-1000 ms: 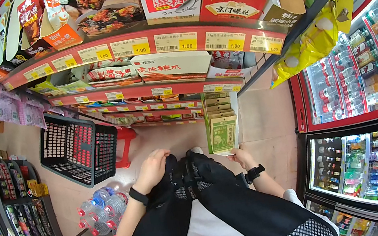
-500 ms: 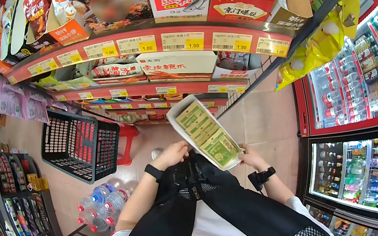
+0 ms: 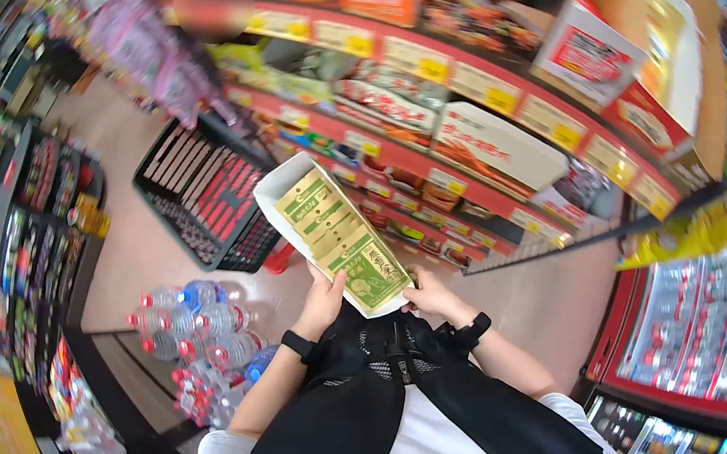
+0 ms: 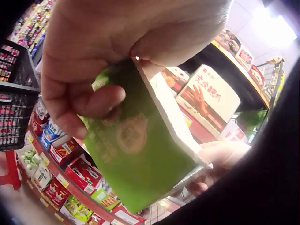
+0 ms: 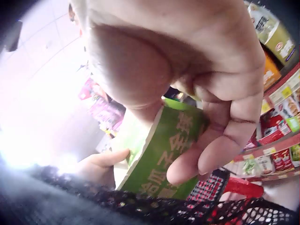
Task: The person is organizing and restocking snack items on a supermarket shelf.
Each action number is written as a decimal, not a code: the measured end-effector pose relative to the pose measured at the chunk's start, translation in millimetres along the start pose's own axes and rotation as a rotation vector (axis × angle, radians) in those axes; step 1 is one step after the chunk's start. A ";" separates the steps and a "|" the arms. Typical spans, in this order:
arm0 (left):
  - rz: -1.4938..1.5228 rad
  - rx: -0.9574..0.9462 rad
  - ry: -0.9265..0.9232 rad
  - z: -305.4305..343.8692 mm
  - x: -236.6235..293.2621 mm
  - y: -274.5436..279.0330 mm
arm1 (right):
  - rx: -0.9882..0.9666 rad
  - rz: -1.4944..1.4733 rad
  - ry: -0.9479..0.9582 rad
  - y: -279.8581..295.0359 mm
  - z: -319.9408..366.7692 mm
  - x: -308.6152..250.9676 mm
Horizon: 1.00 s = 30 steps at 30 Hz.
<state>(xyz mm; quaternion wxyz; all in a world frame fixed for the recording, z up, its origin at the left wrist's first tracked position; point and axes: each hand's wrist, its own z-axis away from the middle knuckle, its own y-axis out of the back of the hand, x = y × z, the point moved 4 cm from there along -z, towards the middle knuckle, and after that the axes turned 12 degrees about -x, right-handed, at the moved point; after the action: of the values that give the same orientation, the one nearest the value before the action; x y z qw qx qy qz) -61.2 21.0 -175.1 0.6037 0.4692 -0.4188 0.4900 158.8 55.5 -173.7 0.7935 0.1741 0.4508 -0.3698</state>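
Observation:
Both hands hold an open display box (image 3: 277, 188), white inside and green outside, tilted in front of the body. Inside it stands a row of green and tan packets (image 3: 370, 272). My left hand (image 3: 323, 302) grips the box's left side, its thumb over the rim. My right hand (image 3: 434, 295) holds the near right corner. In the left wrist view, curled left fingers (image 4: 103, 104) lie against the green outer wall (image 4: 136, 159). The right wrist view shows the right fingers (image 5: 213, 157) bent against another green wall (image 5: 171, 145) with printed characters.
A black shopping basket (image 3: 246, 238) stands left of the box, beside the snack shelves (image 3: 495, 92). Bottles (image 3: 215, 321) with red and blue caps stand on the floor at left. A red-framed drinks fridge (image 3: 638, 378) is at right, with yellow bags (image 3: 705, 230) hanging near it.
The box has come up from low by the shelf, moving left and tilting so its packets show. My left hand has taken hold of its left side. The view has turned left.

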 end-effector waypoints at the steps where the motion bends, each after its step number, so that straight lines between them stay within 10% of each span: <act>1: 0.038 0.065 0.015 4.8 12.4 10.5 | -0.047 0.019 0.017 -10.7 -1.6 -20.0; 13: 0.033 0.211 0.102 1.9 -42.0 131.4 | -0.465 0.191 -0.115 -78.6 -83.5 -79.4; 24: -0.323 0.062 0.290 -95.9 -85.6 254.3 | -0.120 0.443 0.048 -77.1 -221.9 -89.9; 30: -0.329 -0.111 0.302 -98.9 -97.6 275.1 | 0.011 0.757 0.294 -130.9 -252.7 -183.8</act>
<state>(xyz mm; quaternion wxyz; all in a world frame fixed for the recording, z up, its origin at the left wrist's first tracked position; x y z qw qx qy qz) -344.0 120.1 -247.0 0.7561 0.4187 -0.2677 0.4259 -145.6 201.5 -145.7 0.7998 0.3830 0.4615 -0.0253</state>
